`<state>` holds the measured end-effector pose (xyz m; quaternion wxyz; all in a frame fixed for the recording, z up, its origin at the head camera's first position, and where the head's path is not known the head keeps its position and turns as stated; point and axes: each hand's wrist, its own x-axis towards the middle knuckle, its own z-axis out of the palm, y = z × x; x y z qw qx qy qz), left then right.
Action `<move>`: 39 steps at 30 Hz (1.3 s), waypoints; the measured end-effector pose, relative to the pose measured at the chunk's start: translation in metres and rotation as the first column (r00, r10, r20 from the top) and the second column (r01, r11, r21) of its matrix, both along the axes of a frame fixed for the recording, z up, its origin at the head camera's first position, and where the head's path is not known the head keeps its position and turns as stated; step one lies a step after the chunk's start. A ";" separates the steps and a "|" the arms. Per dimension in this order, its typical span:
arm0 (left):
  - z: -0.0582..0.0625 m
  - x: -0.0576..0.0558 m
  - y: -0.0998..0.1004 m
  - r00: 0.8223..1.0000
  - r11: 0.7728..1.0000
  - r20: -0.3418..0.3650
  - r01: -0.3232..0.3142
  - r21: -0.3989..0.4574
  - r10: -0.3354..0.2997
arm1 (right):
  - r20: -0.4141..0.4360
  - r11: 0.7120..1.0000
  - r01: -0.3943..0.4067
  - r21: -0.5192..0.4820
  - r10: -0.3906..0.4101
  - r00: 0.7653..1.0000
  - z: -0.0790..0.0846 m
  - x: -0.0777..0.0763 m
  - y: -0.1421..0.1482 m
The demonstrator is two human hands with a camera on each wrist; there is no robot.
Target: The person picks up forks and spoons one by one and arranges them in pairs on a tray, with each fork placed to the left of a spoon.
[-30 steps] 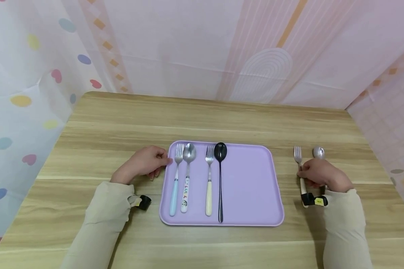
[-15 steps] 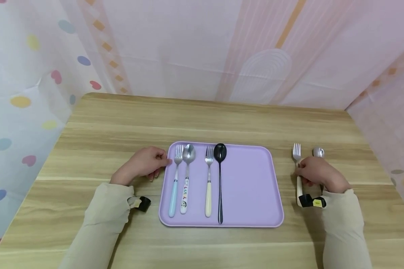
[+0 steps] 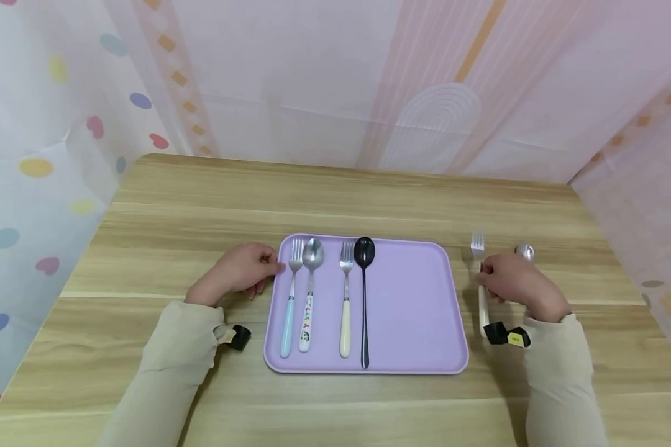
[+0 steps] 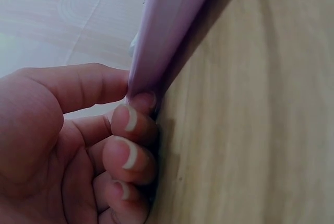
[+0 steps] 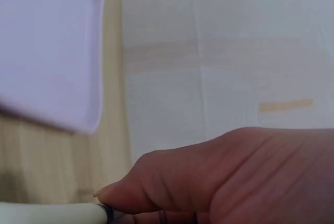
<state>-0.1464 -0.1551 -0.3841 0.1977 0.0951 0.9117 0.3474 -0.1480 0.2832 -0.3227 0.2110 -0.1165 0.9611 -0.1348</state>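
Steel fork with a slim cream handle (image 3: 483, 304): sat at the tray's 3 o'clock, just beside the rim, tines toward 12, handle end toward 6. Right hand (image 3: 509, 276) had it, thumb and fingertips pinching near the dark collar where handle met metal (right wrist view). Hold was roughly mid-length, probably for balance. Tines looked a touch off the wood; can't confirm.

Small steel spoon (image 3: 525, 252): on the fork's 3 o'clock side, bowl toward 12, rest hidden by the hand, handle colour unknown.

Flat lilac rounded-rectangle tray, plastic-looking (image 3: 416, 304): at the fork's 9 o'clock. Held 4 pieces, heads all toward 12, in 2 fork-spoon pairs, fork on the 9 o'clock side each time; looked like deliberate matching. Order from 9 to 3: light-blue-handled steel fork (image 3: 287, 320), steel spoon with white patterned handle (image 3: 307, 320), cream-handled steel fork in the tray (image 3: 345, 323), all-black long-handled spoon (image 3: 365, 304).

Left hand (image 3: 246, 267): at the tray's 10 o'clock, thumb and a fingertip pinching the rim, remaining fingers curled. Likely there to stop sliding.

Beyond: wood-grain table (image 3: 324, 198), pale pink patterned curtain (image 3: 313, 81) at 12.
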 end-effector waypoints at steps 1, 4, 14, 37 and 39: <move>0.000 0.000 0.000 1.000 1.000 -0.003 -0.001 -0.002 0.001 | -0.007 1.000 -0.011 -0.001 0.011 1.000 0.001 0.001 -0.004; -0.001 0.000 -0.001 1.000 1.000 -0.005 -0.003 -0.002 0.003 | -0.041 0.998 -0.055 0.013 0.056 0.998 0.003 0.002 -0.019; 0.000 0.000 0.003 1.000 1.000 0.001 -0.012 0.007 0.012 | -0.023 0.994 -0.106 0.017 0.106 0.994 0.003 0.000 -0.061; 0.000 -0.001 0.005 1.000 1.000 -0.012 -0.002 0.006 0.002 | 0.041 0.994 -0.110 0.025 0.109 0.993 -0.022 0.006 -0.099; 0.000 0.000 0.005 1.000 1.000 -0.011 -0.004 0.008 0.004 | 0.059 0.995 -0.094 0.023 0.093 0.994 -0.023 0.007 -0.102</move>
